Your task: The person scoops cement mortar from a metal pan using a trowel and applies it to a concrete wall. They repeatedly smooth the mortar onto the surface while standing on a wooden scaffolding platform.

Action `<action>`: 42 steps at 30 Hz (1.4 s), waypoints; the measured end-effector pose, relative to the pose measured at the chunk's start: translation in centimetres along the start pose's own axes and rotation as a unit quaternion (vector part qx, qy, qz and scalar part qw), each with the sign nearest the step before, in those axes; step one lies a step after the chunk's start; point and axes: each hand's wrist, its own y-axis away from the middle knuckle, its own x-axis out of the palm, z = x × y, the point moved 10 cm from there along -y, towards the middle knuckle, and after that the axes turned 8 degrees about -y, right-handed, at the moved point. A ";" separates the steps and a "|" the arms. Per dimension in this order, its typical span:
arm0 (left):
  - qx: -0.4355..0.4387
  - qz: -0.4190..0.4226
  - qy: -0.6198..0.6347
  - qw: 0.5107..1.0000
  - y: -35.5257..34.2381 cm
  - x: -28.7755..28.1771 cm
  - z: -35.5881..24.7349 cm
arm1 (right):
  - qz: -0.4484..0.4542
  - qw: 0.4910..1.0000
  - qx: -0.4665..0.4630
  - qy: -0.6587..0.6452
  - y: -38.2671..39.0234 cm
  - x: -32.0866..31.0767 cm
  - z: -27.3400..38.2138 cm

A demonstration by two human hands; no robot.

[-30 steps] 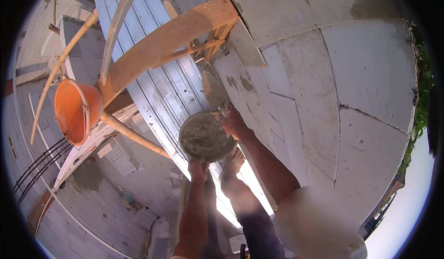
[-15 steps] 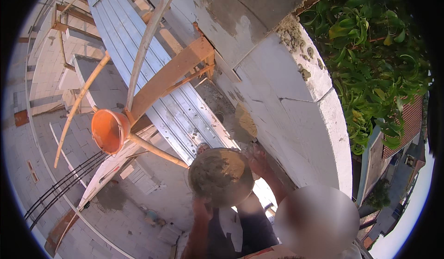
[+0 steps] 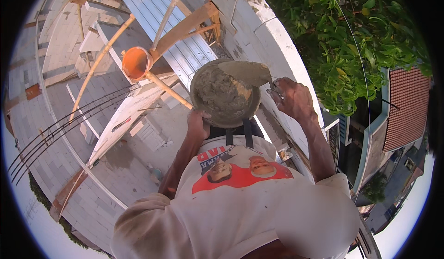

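A round bucket (image 3: 199, 99) full of wet grey mortar (image 3: 219, 92) is in front of my torso. My left hand (image 3: 199, 124) grips its near left side, the fingers partly hidden beneath it. To the right, my right hand (image 3: 292, 98) is closed around the handle of a trowel (image 3: 249, 72). The trowel's broad, mortar-coated blade points left, above the far right part of the bucket. Most of the handle is hidden by my fingers.
An orange bucket (image 3: 135, 63) hangs by wooden poles and a brown plank (image 3: 185, 30) at the left. Beyond lie corrugated metal sheets (image 3: 152, 13). A pale block wall (image 3: 282, 41) runs along the right, with leafy branches (image 3: 333, 50) outside. Dark steel rods (image 3: 69, 124) stick out left.
The trowel blade has swung from beside the wall to over the bucket's far right part. The view has shifted, so the bucket appears higher and my shirt and forearms show more.
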 end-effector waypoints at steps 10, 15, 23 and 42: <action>-0.008 0.050 -0.067 0.996 -0.2 2.8 -4.0 | 0.218 0.958 -0.052 0.181 -10.6 11.2 0.1; 0.024 0.065 -0.070 0.995 1.1 6.2 -8.0 | 0.256 0.958 -0.080 0.101 -11.9 14.0 0.2; 0.022 0.081 -0.068 0.994 -2.2 5.7 -8.0 | 0.216 0.974 -0.018 -0.068 -9.4 12.9 -0.4; -0.016 0.017 -0.096 0.995 -5.2 5.3 -9.4 | 0.082 0.948 0.217 -0.216 -5.1 1.4 -2.4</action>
